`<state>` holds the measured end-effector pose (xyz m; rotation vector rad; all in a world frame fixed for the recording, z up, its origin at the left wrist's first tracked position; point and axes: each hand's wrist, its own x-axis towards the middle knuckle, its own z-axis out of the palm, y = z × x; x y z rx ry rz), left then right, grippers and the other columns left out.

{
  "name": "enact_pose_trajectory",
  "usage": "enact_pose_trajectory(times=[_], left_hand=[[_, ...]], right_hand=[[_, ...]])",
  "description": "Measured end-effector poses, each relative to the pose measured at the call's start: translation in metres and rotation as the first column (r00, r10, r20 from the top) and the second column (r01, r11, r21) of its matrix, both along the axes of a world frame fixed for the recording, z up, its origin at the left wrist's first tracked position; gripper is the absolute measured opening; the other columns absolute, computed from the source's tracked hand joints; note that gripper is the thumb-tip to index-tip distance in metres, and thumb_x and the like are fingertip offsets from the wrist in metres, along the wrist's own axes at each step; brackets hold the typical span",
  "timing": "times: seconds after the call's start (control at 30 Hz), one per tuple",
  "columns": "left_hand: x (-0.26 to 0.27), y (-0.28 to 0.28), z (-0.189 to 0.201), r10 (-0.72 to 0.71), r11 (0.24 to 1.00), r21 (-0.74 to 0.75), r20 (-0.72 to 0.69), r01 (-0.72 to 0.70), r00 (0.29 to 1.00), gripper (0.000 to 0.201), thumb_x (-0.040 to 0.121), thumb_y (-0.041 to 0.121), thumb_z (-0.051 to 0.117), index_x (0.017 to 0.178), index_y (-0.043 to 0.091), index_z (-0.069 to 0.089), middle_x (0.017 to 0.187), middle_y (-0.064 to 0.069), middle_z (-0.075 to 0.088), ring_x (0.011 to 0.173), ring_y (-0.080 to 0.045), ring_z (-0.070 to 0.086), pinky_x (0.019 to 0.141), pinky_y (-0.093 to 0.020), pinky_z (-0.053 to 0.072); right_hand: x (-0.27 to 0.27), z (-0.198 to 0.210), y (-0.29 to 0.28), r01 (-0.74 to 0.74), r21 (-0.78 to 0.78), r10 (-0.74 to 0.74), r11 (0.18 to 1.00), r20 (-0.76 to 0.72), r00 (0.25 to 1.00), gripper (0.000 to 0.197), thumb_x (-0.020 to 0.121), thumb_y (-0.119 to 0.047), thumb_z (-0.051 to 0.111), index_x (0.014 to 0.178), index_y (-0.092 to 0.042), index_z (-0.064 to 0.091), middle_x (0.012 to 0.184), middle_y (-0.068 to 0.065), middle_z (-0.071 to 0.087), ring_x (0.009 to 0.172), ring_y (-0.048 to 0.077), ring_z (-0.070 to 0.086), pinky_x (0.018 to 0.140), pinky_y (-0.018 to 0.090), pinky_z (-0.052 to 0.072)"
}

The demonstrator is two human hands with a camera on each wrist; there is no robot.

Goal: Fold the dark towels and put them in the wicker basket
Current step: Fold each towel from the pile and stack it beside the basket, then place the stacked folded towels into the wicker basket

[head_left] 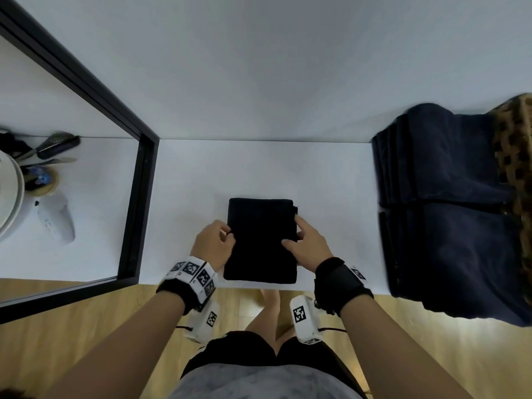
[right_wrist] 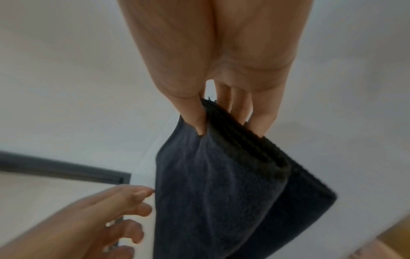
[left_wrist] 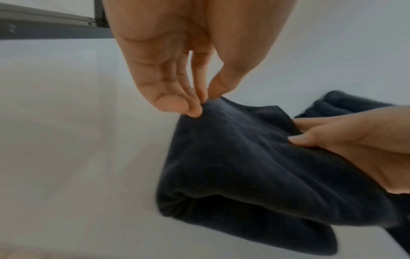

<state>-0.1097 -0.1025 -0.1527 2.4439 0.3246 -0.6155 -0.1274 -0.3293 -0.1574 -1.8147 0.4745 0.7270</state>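
My left hand (head_left: 214, 245) and right hand (head_left: 306, 245) are pinching the folded towel (head_left: 261, 240) at nine and three o'clock, the right wrist view alone showing its stacked layers.

White tabletop (head_left: 187, 174), centre of the head view. On it: one folded dark towel (head_left: 261, 240) at the near edge, centre; a pile of dark blue towels (head_left: 443, 214) at the right, overhanging the near edge.

black wrist straps (head_left: 339, 279) carrying white marker-printed camera blocks (head_left: 305, 318); black shorts (head_left: 244, 349), grey top (head_left: 259, 381)
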Motion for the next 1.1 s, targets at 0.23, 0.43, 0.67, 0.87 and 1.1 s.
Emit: enact_pose_trajectory(times=[0.23, 0.43, 0.67, 0.87, 1.1], left_hand=[[0.006, 0.013, -0.027, 0.144, 0.984, -0.064, -0.240, -0.163, 0.960, 0.048, 0.086, 0.043, 0.068, 0.122, 0.016, 0.053, 0.108, -0.003, 0.064, 0.090, -0.019, 0.065, 0.079, -0.034, 0.057], [0.014, 0.005, -0.027, 0.125, 0.958, -0.208, -0.320, -0.198, 0.939, 0.035, 0.089, 0.033, 0.066, 0.117, 0.013, 0.061, 0.104, -0.002, 0.066, 0.086, -0.019, 0.066, 0.065, -0.029, 0.054], [0.028, -0.039, 0.010, 0.030, 0.879, -0.445, -0.303, -0.170, 0.952, 0.013, 0.084, 0.019, 0.066, 0.096, 0.018, 0.061, 0.094, -0.005, 0.069, 0.085, -0.021, 0.069, 0.076, -0.040, 0.059], [0.040, -0.136, 0.095, -0.022, 0.616, -0.751, -0.318, -0.237, 0.948, 0.031, 0.062, 0.013, 0.056, 0.091, 0.003, 0.061, 0.079, -0.012, 0.060, 0.073, -0.027, 0.057, 0.063, -0.032, 0.045], [0.022, -0.266, 0.193, -0.323, 0.328, -0.942, -0.186, -0.075, 0.928, 0.040, 0.071, 0.005, 0.053, 0.110, 0.001, 0.061, 0.097, -0.011, 0.069, 0.088, -0.023, 0.068, 0.072, -0.034, 0.058]], right_hand=[[0.005, -0.014, 0.004, -0.016, -0.314, -0.014, 0.949, -0.095, 0.995, 0.054, 0.084, -0.025, 0.069, 0.130, -0.006, 0.046, 0.122, 0.011, 0.058, 0.110, 0.025, 0.057, 0.079, 0.022, 0.040], [0.007, -0.019, 0.015, 0.131, -0.099, -0.150, 0.986, -0.219, 0.964, 0.041, 0.081, -0.034, 0.074, 0.112, -0.013, 0.059, 0.108, 0.002, 0.064, 0.107, 0.022, 0.063, 0.090, 0.030, 0.052], [0.001, 0.033, -0.018, 0.350, 0.103, -0.329, 0.931, -0.182, 0.927, 0.024, 0.068, -0.026, 0.073, 0.091, -0.024, 0.066, 0.099, 0.003, 0.073, 0.094, 0.022, 0.070, 0.090, 0.042, 0.057], [-0.022, 0.133, -0.100, 0.515, 0.170, -0.525, 0.840, 0.018, 0.851, 0.031, 0.072, -0.020, 0.070, 0.103, -0.019, 0.070, 0.098, 0.003, 0.076, 0.092, 0.021, 0.072, 0.083, 0.038, 0.059], [-0.073, 0.246, -0.227, 0.605, 0.076, -0.599, 0.792, 0.287, 0.748, 0.015, 0.080, -0.023, 0.073, 0.094, -0.023, 0.071, 0.087, -0.007, 0.076, 0.077, 0.012, 0.073, 0.059, 0.025, 0.057]])
